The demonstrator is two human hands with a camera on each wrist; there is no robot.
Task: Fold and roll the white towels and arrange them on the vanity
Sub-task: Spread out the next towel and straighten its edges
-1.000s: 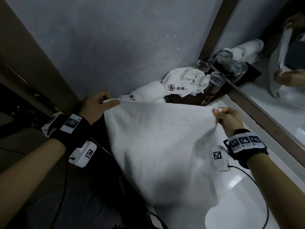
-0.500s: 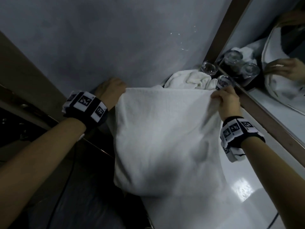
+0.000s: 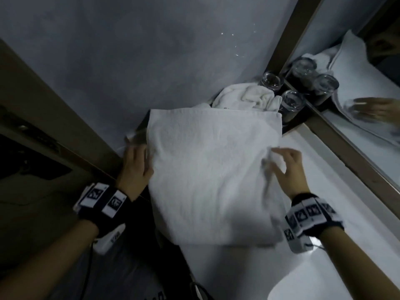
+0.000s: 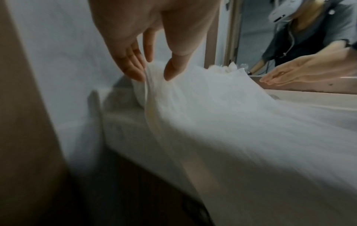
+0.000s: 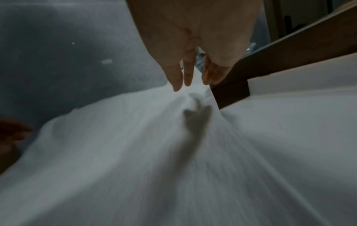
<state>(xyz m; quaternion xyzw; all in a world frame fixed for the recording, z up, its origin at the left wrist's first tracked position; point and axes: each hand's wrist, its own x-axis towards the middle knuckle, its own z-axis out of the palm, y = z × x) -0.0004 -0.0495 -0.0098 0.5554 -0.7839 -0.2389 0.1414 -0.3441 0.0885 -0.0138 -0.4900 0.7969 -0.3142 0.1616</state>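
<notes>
A large white towel (image 3: 212, 169) lies folded flat on the white vanity top (image 3: 329, 180), its far edge over the dark tray. My left hand (image 3: 138, 165) is at the towel's left edge, which rises between thumb and fingers (image 4: 135, 73) in a light pinch. My right hand (image 3: 279, 163) is at the right edge, where the cloth (image 5: 173, 152) tents up into its nearly straight fingertips (image 5: 177, 85). Both hands are motion-blurred. Behind lies a crumpled white towel (image 3: 244, 98); whatever sits beneath the spread towel's far edge is hidden.
Two upturned glasses (image 3: 271, 81) (image 3: 291, 102) stand on the dark tray (image 3: 296, 123) in the back corner. A framed mirror (image 3: 357, 87) runs along the right, a grey wall behind, a wooden door frame (image 3: 54, 100) at the left.
The towel, held up by its top corners, was laid down over the vanity. Both hands left the far corners and slid back toward me along its side edges.
</notes>
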